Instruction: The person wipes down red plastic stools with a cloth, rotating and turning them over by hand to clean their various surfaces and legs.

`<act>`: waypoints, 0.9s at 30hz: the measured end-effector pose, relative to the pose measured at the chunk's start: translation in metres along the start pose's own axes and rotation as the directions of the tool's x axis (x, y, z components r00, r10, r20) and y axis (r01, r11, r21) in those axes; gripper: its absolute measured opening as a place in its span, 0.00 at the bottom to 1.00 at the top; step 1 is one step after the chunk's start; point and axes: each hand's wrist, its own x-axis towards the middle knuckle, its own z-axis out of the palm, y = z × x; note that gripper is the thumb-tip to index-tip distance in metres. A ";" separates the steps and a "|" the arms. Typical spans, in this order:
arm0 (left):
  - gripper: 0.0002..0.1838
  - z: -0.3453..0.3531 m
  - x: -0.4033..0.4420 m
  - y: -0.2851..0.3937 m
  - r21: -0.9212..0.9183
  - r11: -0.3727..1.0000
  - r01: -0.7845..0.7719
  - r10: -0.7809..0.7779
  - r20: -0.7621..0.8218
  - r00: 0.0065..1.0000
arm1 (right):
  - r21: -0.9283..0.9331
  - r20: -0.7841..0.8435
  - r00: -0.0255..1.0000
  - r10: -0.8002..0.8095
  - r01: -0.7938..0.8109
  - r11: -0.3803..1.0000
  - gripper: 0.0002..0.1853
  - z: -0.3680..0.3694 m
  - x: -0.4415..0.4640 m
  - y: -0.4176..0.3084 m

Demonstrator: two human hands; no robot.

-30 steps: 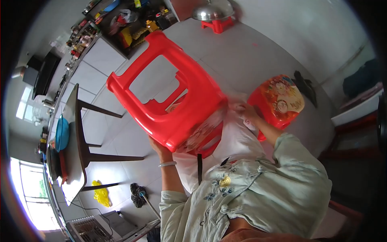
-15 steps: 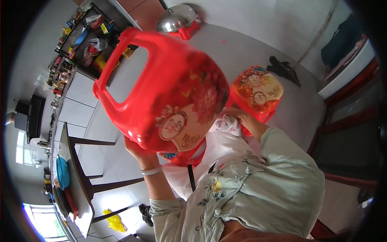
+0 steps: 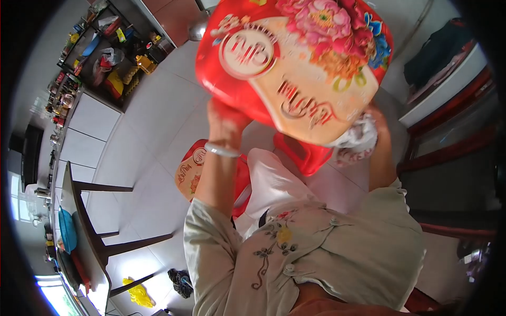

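Red plastic stool with flower-printed seat (image 3: pixel 295 63) lifted before body; left hand (image 3: pixel 226 124) holds near-left edge, right hand (image 3: pixel 378 118) grips crumpled white cloth (image 3: pixel 358 141) against right edge. Grey tiled floor (image 3: pixel 158 118) stretches leftward to white cabinets (image 3: pixel 97 118). Second red printed stool (image 3: pixel 188 176) partly behind left forearm; dark-legged table (image 3: pixel 90 229) farther left.

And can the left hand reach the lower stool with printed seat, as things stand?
Probably not without letting go: the left hand appears to support the raised stool. Otherwise, the lower stool looks open from the picture's left.
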 end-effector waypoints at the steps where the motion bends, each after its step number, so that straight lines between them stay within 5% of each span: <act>1: 0.27 0.010 0.011 -0.015 0.015 1.000 0.016 -0.014 -0.094 0.996 | -0.019 -0.037 0.999 -0.038 0.038 0.999 0.36 -0.006 -0.004 -0.007; 5: 0.26 0.002 0.050 -0.048 -0.022 1.000 0.011 -0.017 -0.305 0.952 | -0.043 -0.219 0.958 -0.187 0.182 0.982 0.35 -0.027 -0.010 -0.015; 10: 0.24 -0.007 0.071 -0.056 -0.126 0.989 0.072 -0.109 -0.317 0.942 | -0.078 -0.383 0.897 -0.223 0.209 0.975 0.35 -0.027 -0.016 -0.021; 15: 0.28 -0.031 0.083 -0.056 -0.082 0.994 0.076 -0.090 -0.181 0.979 | -0.042 -0.326 0.919 -0.220 0.219 0.975 0.31 -0.010 -0.015 -0.027; 23: 0.31 -0.041 0.089 -0.059 -0.058 0.997 0.054 -0.065 -0.215 0.974 | -0.096 -0.402 0.888 -0.225 0.203 0.974 0.28 0.021 -0.016 -0.034; 27: 0.31 -0.036 0.086 -0.064 -0.065 0.993 0.093 -0.107 -0.242 0.964 | 0.005 -0.404 0.907 -0.121 0.134 0.991 0.15 0.006 -0.006 -0.032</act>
